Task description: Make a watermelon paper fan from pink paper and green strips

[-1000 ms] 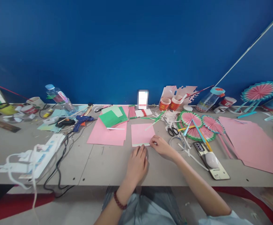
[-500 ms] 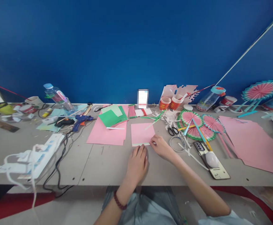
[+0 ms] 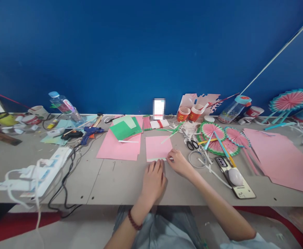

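A small pink paper sheet (image 3: 158, 147) with a pale green strip along its near edge lies on the grey table (image 3: 120, 180). My left hand (image 3: 153, 180) rests just below that edge, fingers stretched flat towards it. My right hand (image 3: 178, 162) sits at the sheet's near right corner, fingers curled in a pinch on the strip's end. A bead bracelet circles my left wrist.
Larger pink sheets (image 3: 118, 147) and green paper (image 3: 124, 129) lie to the left, with a blue glue gun (image 3: 90, 133) and a power strip (image 3: 51, 166). Scissors (image 3: 192, 143), watermelon paper fans (image 3: 219, 138), a phone (image 3: 234, 176) and a big pink sheet (image 3: 281, 155) lie right. Red cups (image 3: 190, 113) stand behind.
Both hands stay at the near edge of the small pink sheet with only slight shifts. At the far right edge something blurred has gone from view.
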Motion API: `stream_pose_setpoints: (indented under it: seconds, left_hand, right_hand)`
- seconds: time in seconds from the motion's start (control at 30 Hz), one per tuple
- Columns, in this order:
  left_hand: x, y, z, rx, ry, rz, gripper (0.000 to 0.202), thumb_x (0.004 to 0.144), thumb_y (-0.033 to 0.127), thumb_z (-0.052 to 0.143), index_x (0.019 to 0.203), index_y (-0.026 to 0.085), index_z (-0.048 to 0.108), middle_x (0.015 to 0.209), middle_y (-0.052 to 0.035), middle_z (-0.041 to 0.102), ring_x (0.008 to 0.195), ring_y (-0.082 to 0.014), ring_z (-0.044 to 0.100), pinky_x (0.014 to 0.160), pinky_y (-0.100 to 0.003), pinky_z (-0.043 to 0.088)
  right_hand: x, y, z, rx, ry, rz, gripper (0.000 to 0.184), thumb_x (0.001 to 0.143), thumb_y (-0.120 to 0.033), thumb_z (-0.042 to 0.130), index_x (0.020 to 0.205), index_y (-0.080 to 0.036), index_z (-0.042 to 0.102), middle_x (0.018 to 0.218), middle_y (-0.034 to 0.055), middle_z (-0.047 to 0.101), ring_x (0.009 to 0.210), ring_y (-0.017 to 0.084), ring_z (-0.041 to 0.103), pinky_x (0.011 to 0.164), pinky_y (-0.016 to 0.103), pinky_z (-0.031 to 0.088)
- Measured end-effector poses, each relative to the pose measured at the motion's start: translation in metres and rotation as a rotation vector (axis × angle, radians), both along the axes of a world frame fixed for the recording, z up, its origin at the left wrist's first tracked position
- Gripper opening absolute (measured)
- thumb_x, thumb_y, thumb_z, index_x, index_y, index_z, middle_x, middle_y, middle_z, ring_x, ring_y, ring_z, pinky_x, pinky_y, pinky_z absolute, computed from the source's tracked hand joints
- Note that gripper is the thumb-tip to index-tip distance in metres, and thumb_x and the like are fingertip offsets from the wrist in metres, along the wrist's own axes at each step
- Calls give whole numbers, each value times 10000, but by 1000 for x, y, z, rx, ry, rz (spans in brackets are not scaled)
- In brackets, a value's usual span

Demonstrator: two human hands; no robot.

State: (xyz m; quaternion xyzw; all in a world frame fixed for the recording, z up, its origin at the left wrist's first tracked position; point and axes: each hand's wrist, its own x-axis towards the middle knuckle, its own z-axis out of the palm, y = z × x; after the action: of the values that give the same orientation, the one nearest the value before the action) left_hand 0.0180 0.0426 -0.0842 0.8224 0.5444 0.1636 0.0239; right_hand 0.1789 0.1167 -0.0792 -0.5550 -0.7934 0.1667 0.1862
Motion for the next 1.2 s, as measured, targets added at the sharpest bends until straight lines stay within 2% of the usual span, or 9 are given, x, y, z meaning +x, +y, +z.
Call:
stream_pose_setpoints:
  seconds: [0.27, 0.43, 0.57, 0.73, 0.87, 0.97, 1.03, 1.13, 1.2]
  left_hand:
    - [13, 1, -1, 14, 40, 69, 508, 865, 235, 452, 1351, 91, 451, 1274, -125, 551, 1162, -292, 458, 968, -458, 405]
    - [13, 1, -2, 20, 31, 68, 509, 864, 239, 447, 1350, 89, 453, 1277, -119, 550, 1163, -291, 451, 977, -456, 397]
    - [13, 1, -1, 26, 30, 67, 504, 859, 232, 443, 1346, 106, 463, 1268, -120, 556, 1160, -293, 455, 973, -465, 402]
    - [13, 1, -3, 20, 24, 69, 502, 867, 243, 436, 1352, 114, 460, 1284, -115, 551, 1168, -291, 454, 983, -462, 396]
    - [13, 1, -4, 22, 18, 76, 512, 863, 240, 438, 1357, 107, 452, 1293, -115, 549, 1173, -292, 451, 986, -462, 395]
    - [13, 1, -4, 24, 14, 73, 509, 859, 236, 441, 1353, 116, 459, 1295, -114, 549, 1168, -297, 457, 979, -466, 398]
    - [14, 1, -4, 28, 13, 70, 509, 856, 235, 446, 1351, 117, 461, 1290, -115, 551, 1163, -300, 460, 975, -469, 400]
    - [14, 1, -3, 29, 15, 70, 510, 851, 232, 455, 1347, 111, 462, 1278, -125, 554, 1157, -301, 464, 969, -466, 404]
    - [14, 1, -1, 21, 22, 69, 511, 848, 226, 459, 1344, 102, 463, 1271, -127, 559, 1158, -301, 464, 966, -461, 405]
  right_hand:
    - [-4, -5, 4, 6, -76, -41, 138, 849, -148, 530, 772, -134, 644, 865, 79, 597, 859, 197, 529, 825, 289, 391]
    - [-8, -9, 13, -30, -144, -69, 145, 858, -164, 527, 805, -130, 657, 897, 93, 611, 883, 209, 531, 829, 286, 384]
    - [-8, -9, 14, -24, -189, -108, 148, 860, -212, 543, 791, -140, 653, 885, 93, 627, 886, 215, 542, 817, 289, 378]
    - [6, -6, 8, -15, -233, -179, 224, 850, -320, 580, 693, -160, 596, 767, 76, 616, 770, 210, 549, 770, 302, 380]
    - [26, -9, 3, 42, -195, -225, 149, 858, -224, 525, 725, -172, 566, 731, 65, 601, 744, 214, 541, 738, 309, 382]
    - [33, -21, 3, 132, -101, -235, 147, 860, -149, 446, 807, -173, 581, 767, 70, 600, 772, 221, 538, 737, 313, 395]
    - [31, -32, 5, 200, -72, -186, 216, 873, -134, 404, 945, -165, 605, 906, 95, 609, 863, 229, 536, 785, 324, 406]
    - [18, -49, 9, 240, -173, -91, 361, 889, -159, 403, 1205, -166, 576, 1085, 127, 589, 970, 252, 512, 857, 369, 400]
    - [9, -57, 10, 234, -246, -42, 419, 886, -176, 424, 1285, -208, 549, 1212, 128, 555, 1056, 273, 484, 890, 398, 385]
